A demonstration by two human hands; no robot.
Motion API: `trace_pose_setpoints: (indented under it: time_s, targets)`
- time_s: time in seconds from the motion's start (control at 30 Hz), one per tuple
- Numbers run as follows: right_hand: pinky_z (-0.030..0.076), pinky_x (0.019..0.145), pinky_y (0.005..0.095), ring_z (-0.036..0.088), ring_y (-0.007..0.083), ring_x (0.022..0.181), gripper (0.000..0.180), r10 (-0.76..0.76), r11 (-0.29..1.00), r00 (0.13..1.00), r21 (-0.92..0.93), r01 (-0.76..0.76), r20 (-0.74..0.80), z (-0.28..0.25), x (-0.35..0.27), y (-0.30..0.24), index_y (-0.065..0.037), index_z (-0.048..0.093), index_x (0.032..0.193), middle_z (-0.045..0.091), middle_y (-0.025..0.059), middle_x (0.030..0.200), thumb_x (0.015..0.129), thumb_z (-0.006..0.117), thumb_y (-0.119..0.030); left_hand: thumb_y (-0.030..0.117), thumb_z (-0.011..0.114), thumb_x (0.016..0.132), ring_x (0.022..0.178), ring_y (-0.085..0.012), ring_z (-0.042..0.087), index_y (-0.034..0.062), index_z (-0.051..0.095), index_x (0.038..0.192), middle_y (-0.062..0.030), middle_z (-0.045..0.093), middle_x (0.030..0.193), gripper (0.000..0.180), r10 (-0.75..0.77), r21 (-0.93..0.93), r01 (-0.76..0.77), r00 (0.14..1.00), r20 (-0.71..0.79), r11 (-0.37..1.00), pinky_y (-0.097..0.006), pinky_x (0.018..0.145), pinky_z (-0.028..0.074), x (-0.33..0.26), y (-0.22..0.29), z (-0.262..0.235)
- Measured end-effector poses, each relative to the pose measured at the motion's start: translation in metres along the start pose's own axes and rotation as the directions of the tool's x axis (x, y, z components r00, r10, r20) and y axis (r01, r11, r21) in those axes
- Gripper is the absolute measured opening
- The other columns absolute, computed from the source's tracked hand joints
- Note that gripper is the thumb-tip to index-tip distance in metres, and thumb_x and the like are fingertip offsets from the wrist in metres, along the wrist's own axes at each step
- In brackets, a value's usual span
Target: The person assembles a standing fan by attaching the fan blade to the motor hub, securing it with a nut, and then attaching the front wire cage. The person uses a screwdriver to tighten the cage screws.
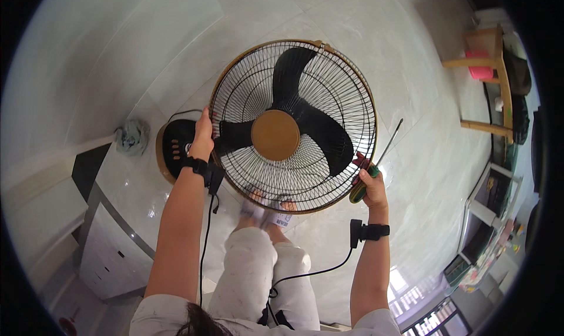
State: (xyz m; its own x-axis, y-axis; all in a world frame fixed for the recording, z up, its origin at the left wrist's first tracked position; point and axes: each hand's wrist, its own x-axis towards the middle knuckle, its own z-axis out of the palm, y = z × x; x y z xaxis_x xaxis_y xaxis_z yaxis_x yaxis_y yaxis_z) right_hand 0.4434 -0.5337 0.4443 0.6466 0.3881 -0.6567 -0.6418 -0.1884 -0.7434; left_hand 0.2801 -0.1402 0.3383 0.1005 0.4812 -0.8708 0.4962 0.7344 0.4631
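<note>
A round electric fan (275, 135) faces up at me, with a gold hub, three black blades and a black wire guard in a gold rim. My left hand (202, 137) grips the guard's left edge, fingers going behind the rim. At the lower right edge, my right hand (375, 192) is closed on a screwdriver (357, 190) with a green and yellowish handle. Its metal shaft points up and away to the right. Those right fingers also lie against the guard rim. Left of the guard is the fan's black and gold base (171, 151) with a row of buttons.
A crumpled plastic bag (133, 137) lies on the pale tiled floor (435, 154) at the left. White cabinets (108, 256) stand at the lower left. Far right are a wooden stool (500, 80) and a pink container (480, 65). Cables (311, 273) hang from my wrist straps.
</note>
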Motion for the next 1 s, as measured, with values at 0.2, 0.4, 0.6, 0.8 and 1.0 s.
trace_pose_setpoints:
  time_s: [0.2,0.4,0.6,0.8,1.0]
  targets:
    - [0.046,0.06,0.0237,0.053,0.011,0.065,0.056,0.054,0.988,0.997,0.151,-0.044,-0.063,-0.047,0.036,0.07,-0.001,0.049,0.119,0.055,-0.0002,0.078,0.074,0.073,-0.025,0.051,0.039,0.09,0.129,-0.028,0.028,0.0049,0.024,0.139,-0.0131,0.026,0.143,0.069,0.005,0.02,-0.006,0.998,0.056,1.0,-0.042,0.103,0.026,0.028,-0.028,0.027]
    - [0.047,0.058,0.0257,0.053,0.0122,0.063,0.054,0.103,0.954,0.993,0.287,-0.083,-0.054,-0.071,0.071,0.106,-0.003,0.049,0.118,0.053,0.0014,0.09,0.076,0.071,-0.028,0.049,0.046,0.088,0.067,-0.0133,0.04,0.0089,0.057,0.099,-0.002,0.048,0.083,0.043,0.087,0.049,-0.086,0.996,0.001,0.995,-0.028,0.059,0.036,0.052,-0.017,0.057]
    - [0.048,0.058,0.0253,0.058,0.0141,0.068,0.048,0.016,0.995,1.0,0.1,-0.013,-0.025,-0.078,0.088,0.101,-0.002,0.05,0.116,0.054,0.0022,0.086,0.08,0.067,-0.029,0.053,0.046,0.087,0.091,-0.0182,0.053,-0.0008,0.051,0.114,-0.0077,0.056,0.101,0.06,0.258,0.295,-0.263,0.965,0.054,0.919,-0.029,0.08,0.044,0.027,-0.008,0.053]
    - [0.046,0.049,0.0239,0.06,0.0148,0.057,0.042,0.087,0.986,0.995,-0.145,-0.08,0.04,-0.086,0.103,0.08,0.004,0.054,0.094,0.057,0.0061,0.081,0.083,0.063,-0.035,0.057,0.05,0.083,0.078,-0.0148,0.054,-0.0019,0.06,0.101,-0.0059,0.059,0.085,0.062,0.351,0.43,-0.287,0.933,-0.076,0.856,-0.027,0.07,0.043,0.024,-0.023,0.052]
    - [0.045,0.043,0.0257,0.058,0.015,0.049,0.043,0.029,0.937,0.999,-0.349,-0.036,-0.025,-0.088,0.126,0.051,0.005,0.056,0.081,0.055,0.0055,0.068,0.083,0.062,-0.038,0.054,0.05,0.084,0.083,-0.0167,0.054,-0.0107,0.057,0.103,-0.0106,0.061,0.094,0.068,0.358,0.574,-0.297,0.934,0.006,0.763,-0.029,0.076,0.043,0.029,-0.019,0.042]
